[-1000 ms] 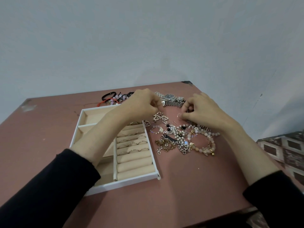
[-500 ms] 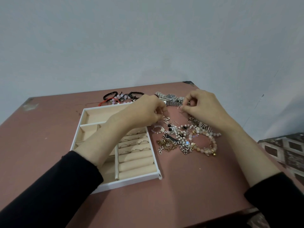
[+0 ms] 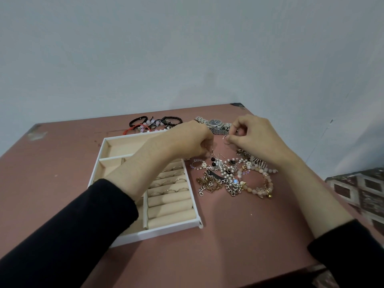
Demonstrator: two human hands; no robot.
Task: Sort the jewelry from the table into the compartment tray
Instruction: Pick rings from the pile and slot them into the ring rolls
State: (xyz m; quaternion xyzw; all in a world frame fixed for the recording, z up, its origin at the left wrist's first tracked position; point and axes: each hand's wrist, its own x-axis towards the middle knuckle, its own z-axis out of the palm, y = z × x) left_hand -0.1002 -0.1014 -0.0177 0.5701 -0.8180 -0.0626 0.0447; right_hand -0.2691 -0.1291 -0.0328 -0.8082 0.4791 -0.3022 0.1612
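**Both hands pinch small pieces beside the tray**

The heap of jewelry lies on the table just right of the tray: pearls, chains, bead strands and a small comb, all tangled together. Above the far edge of that heap, the right hand pinches a thin ring between thumb and forefinger, with its other fingers curled. The left hand reaches across the tray's far right corner with its fingers curled. It pinches a small silver piece that hangs from the fingertips; the piece is too small to tell what kind it is.

Inside the tray, several rings sit tucked between the padded rolls on the right side. The open compartments on the left are partly hidden by the forearm.

Beyond the tray's far right corner lies a metal watch. Behind its far edge is a cluster of bracelets, black, red and pale-beaded. All of it rests on a pinkish-brown table. Both arms wear black sleeves.
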